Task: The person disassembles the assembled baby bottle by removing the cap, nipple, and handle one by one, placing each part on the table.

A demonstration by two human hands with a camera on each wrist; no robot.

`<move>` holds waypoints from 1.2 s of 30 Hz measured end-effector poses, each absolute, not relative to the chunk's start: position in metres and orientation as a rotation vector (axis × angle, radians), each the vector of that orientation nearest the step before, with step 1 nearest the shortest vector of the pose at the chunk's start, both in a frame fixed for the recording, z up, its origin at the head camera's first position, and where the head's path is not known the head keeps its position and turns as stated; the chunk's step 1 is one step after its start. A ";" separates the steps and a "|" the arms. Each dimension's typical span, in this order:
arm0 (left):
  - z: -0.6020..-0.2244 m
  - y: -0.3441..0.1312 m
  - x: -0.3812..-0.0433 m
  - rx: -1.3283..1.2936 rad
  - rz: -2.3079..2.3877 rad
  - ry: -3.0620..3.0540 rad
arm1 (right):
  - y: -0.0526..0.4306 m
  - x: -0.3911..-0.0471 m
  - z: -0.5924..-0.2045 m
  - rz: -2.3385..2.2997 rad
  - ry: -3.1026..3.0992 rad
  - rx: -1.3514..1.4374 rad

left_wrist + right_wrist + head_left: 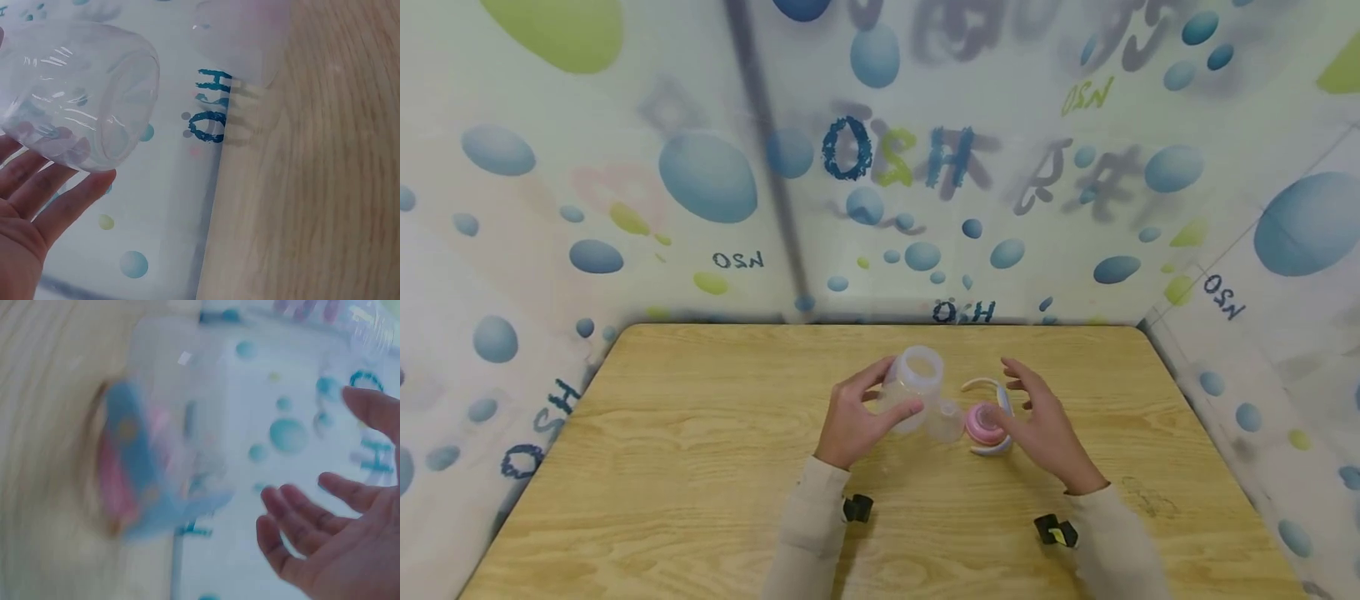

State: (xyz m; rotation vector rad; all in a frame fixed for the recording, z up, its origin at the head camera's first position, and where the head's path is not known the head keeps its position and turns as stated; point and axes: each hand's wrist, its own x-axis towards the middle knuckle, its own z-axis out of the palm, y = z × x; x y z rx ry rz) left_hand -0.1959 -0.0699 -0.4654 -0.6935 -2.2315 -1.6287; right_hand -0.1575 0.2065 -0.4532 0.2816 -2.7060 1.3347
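Note:
My left hand (855, 417) grips a clear baby bottle (917, 385) without a top, thumb on the near side and fingers round the far side. The left wrist view shows the bottle (81, 94) tilted, with fingertips against its wall. Beside it on the table stands a translucent bottle cap (947, 423). To the cap's right lies a pink collar with a teat (984, 423), in a pale blue two-armed handle (1004, 400). My right hand (1042, 422) hovers at the handle's right side, fingers spread and loosely bent. In the right wrist view nothing sits between those fingers (294, 512).
The wood-grain table (700, 467) reaches back to a patterned white wall (820, 242), with similar walls at both sides. Black wrist devices (1056, 531) sit beside the sleeves. Bottle, cap and collar are grouped close together near the table's middle.

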 end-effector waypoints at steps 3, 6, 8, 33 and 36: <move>-0.466 -0.070 -0.196 -0.696 -1.685 -2.222 | 0.191 -0.163 -0.444 1.508 -2.621 0.411; -0.466 -0.071 -0.197 -0.710 -1.749 -2.212 | 0.176 -0.167 -0.438 1.648 -2.569 0.518; -0.467 -0.071 -0.197 -0.721 -1.791 -2.205 | 0.168 -0.170 -0.436 1.699 -2.531 0.572; -0.446 -0.086 -0.191 -0.665 -1.959 -2.431 | 0.134 -0.181 -0.451 1.452 -2.556 0.712; -0.445 -0.087 -0.190 -0.671 -1.982 -2.451 | 0.133 -0.181 -0.452 1.437 -2.574 0.710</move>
